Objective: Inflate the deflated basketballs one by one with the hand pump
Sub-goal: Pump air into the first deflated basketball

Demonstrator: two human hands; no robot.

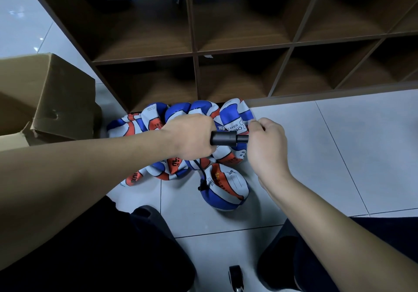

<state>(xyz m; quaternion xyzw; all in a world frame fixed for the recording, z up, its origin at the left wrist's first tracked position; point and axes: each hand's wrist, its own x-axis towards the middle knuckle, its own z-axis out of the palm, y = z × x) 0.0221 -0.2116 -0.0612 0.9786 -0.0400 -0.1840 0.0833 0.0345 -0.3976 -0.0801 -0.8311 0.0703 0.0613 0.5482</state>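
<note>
Head view, left hand (pixel 191 136) gripping pump barrel (pixel 222 138), right hand (pixel 265 146) gripping its handle end, basketball (pixel 225 187) below.

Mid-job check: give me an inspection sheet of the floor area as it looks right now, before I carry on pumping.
Surface: pale tiled floor, dark grout lines.
Job's things: black cylindrical hand pump held level; partly filled blue, white and orange basketball nearest the person; pile of flat blue, white and orange basketballs against the shelf foot.
Clutter: brown cardboard box on the left; small black wheel at the bottom edge.
Hands: left hand grips the pump barrel; right hand grips its handle end.
Cables: thin black hose runs from pump to the near ball.
Surroundings: dark brown wooden cubby shelf.
</note>
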